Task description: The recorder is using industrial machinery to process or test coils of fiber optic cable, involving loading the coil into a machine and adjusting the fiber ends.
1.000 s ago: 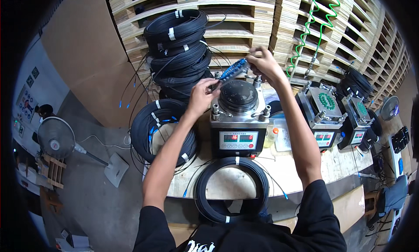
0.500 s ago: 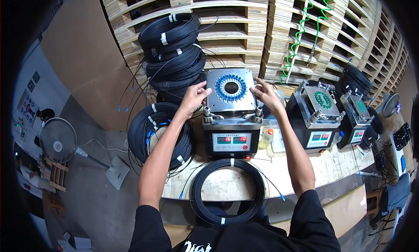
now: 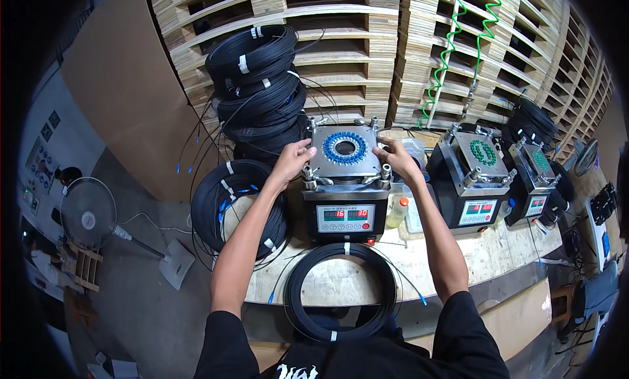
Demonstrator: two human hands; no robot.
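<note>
Hands rest on either side of a square metal plate [image 3: 345, 151] that sits on top of a black box-shaped machine [image 3: 345, 212] at the middle of the bench [image 3: 485, 261]. The left hand [image 3: 293, 159] grips the plate's left edge with fingers curled over it; the right hand [image 3: 395, 159] holds the right edge the same way. A ring of blue connectors [image 3: 345, 147] circles a round hole in the plate's centre. The machine's front panel carries two red number displays above a row of buttons.

Just in front of the machine a coil of black cable [image 3: 343, 291] lies flat at the bench's near edge, its blue-tipped ends trailing out. Another black coil [image 3: 244, 205] hangs at the bench's left end, under the left forearm. Behind it, a tall stack of coils [image 3: 257, 84] leans against wooden pallets [image 3: 406, 58]. A small clear bottle [image 3: 396, 212] stands just right of the machine. Further right sit two similar machines [image 3: 473, 182] with green connectors on top. A green spiral hose [image 3: 445, 58] hangs down the pallets. A floor fan [image 3: 88, 220] stands at far left.
</note>
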